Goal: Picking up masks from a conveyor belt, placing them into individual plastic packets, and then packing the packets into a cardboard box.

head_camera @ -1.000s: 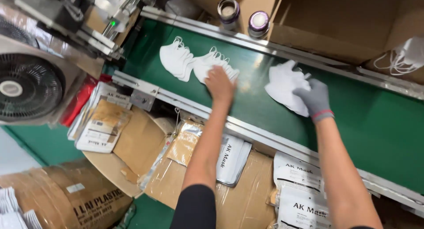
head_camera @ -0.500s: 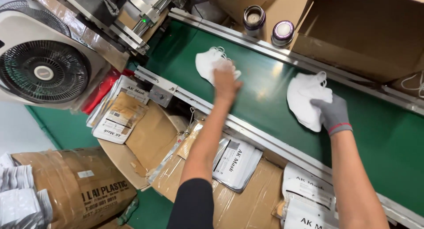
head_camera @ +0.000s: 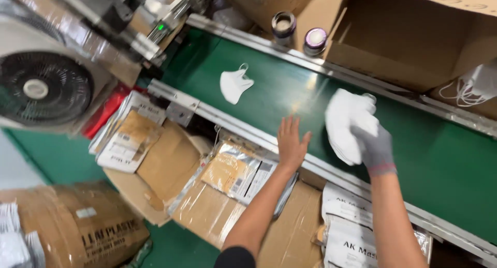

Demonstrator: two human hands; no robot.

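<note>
The stack of white masks (head_camera: 346,124) is sitting in the gloved right hand (head_camera: 374,150), whose fingers are closing around its lower edge, holding it just above the green conveyor belt (head_camera: 445,159) at about 3 o'clock from the frame's middle. The bare left hand (head_camera: 291,144) is hovering at the belt's near metal rail (head_camera: 248,131), fingers spread open and holding nothing. One single mask (head_camera: 234,84) is lying flat on the belt well apart from both hands, toward 11 o'clock. Judging by this, the gathering looks partly done: a bundle is already collected, and the lone mask is left lying on the belt. Two small tape rolls (head_camera: 299,34) are standing at 12 o'clock beyond the far rail, beside a large open cardboard box (head_camera: 414,45). Printed pouches (head_camera: 239,175) and flattened cartons are lying below the rail around 6 o'clock, and a fan (head_camera: 39,89) is sitting at 9 o'clock
</note>
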